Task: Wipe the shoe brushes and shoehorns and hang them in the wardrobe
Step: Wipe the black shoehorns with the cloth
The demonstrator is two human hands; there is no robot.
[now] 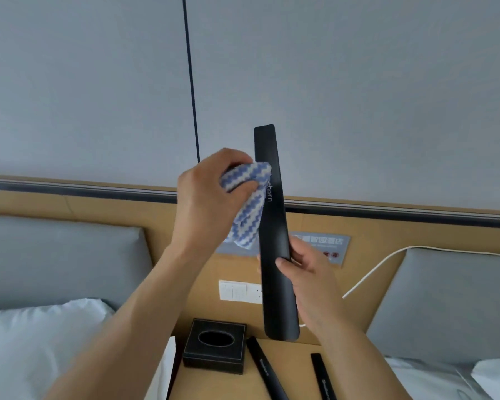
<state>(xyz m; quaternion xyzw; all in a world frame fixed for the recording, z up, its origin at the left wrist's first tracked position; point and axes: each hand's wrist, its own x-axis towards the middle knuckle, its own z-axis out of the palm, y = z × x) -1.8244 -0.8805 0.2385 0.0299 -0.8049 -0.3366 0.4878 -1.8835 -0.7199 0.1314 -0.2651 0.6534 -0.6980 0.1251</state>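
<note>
A long black shoehorn (272, 215) stands nearly upright in front of me, above the nightstand. My right hand (309, 278) grips its lower half from the right side. My left hand (211, 197) is closed on a blue-and-white zigzag cloth (247, 203), which presses against the shoehorn's left edge near its printed lettering. Two more black shoehorns (264, 370) (324, 379) lie flat on the wooden nightstand (355, 370) below. No shoe brush is in view.
A black tissue box (215, 346) sits at the nightstand's back left. Beds with white pillows (41, 336) and grey headboard cushions (451, 301) flank it on both sides. A switch panel (238, 290) and a white cable (375, 269) are on the wooden wall panel behind.
</note>
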